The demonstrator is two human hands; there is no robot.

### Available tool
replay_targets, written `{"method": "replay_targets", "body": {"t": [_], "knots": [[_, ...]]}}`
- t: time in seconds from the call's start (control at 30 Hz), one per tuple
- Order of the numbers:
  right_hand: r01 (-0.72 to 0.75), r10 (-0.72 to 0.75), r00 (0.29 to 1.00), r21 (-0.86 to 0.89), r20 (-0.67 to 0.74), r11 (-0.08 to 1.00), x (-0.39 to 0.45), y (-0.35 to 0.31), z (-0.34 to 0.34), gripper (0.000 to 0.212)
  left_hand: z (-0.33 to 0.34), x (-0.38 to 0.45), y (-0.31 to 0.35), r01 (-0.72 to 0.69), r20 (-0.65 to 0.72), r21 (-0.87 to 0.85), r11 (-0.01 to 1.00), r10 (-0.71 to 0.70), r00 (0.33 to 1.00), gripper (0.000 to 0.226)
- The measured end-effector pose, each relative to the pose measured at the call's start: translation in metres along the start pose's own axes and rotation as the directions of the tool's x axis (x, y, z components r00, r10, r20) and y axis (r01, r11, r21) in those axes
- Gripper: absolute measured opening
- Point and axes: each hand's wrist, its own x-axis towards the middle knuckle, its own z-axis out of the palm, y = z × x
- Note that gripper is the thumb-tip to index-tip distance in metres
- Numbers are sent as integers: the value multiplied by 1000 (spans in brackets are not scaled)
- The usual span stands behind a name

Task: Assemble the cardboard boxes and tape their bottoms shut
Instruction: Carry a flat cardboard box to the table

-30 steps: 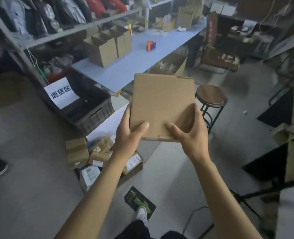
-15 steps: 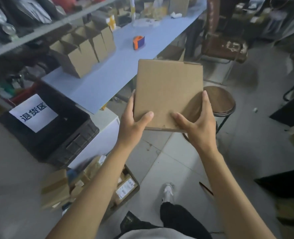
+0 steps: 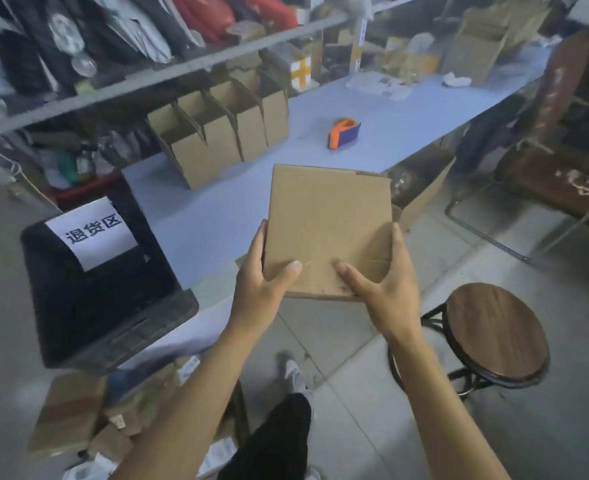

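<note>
A flat, folded brown cardboard box (image 3: 327,220) is held up in front of me over the near end of the blue table (image 3: 217,209). My left hand (image 3: 262,289) grips its lower left edge, thumb on top. My right hand (image 3: 386,289) grips the lower right edge the same way. Several assembled open boxes (image 3: 217,140) stand in a row on the table by the shelf. An orange and blue tape dispenser (image 3: 343,132) lies on the table beyond the held box.
A black crate (image 3: 106,306) with a white paper label sits at the table's left end. A round wooden stool (image 3: 497,334) stands on the floor at right. Small parcels (image 3: 78,417) are piled on the floor under the crate. A worn chair (image 3: 563,150) is at far right.
I have stepped closer to the table, carrying the flat box along. The stool has shifted to my lower right. Both hands keep the same hold on the box.
</note>
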Motion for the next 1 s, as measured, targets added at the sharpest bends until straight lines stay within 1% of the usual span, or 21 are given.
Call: {"method": "replay_targets", "body": {"t": [0.1, 0.13, 0.2, 0.23, 0.33, 0.47, 0.57, 0.63, 0.7, 0.77, 0.87, 1.0], "knots": [[50, -50, 998, 4, 47, 999, 68, 7, 19, 108, 6, 57, -13, 11, -69, -6, 1000, -12, 998, 75], [70, -71, 996, 9, 62, 997, 87, 6, 25, 103, 7, 75, -15, 11, -90, -9, 1000, -12, 996, 74], [91, -92, 989, 7, 114, 996, 133, 6, 40, 85, 8, 117, -21, 24, -133, -23, 999, -27, 991, 74], [90, -90, 987, 10, 133, 996, 156, 5, 45, 81, 9, 137, -22, 34, -146, -28, 999, -37, 989, 74], [67, -65, 980, -3, 186, 998, 218, 8, 56, 82, 16, 191, -24, 60, -177, -36, 998, -66, 982, 75], [78, -71, 970, -24, 232, 997, 296, 12, 72, 76, 27, 260, -30, 93, -216, -54, 994, -102, 971, 76], [66, -54, 952, -31, 301, 997, 346, 28, 91, 73, 31, 300, -43, 138, -260, -51, 989, -146, 954, 78], [73, -50, 932, -52, 360, 996, 374, 45, 104, 79, 34, 320, -57, 172, -289, -55, 983, -181, 940, 76], [74, -28, 906, -92, 422, 993, 406, 65, 118, 93, 41, 343, -76, 211, -331, -74, 975, -223, 917, 74], [65, -7, 874, -103, 486, 992, 443, 84, 131, 100, 51, 371, -96, 247, -365, -90, 965, -262, 893, 77], [35, 5, 822, -59, 570, 998, 500, 109, 146, 95, 67, 415, -121, 312, -385, -124, 942, -335, 860, 77], [-29, 68, 732, -69, 678, 997, 556, 130, 160, 93, 82, 454, -142, 420, -400, -158, 894, -447, 800, 72]]}}
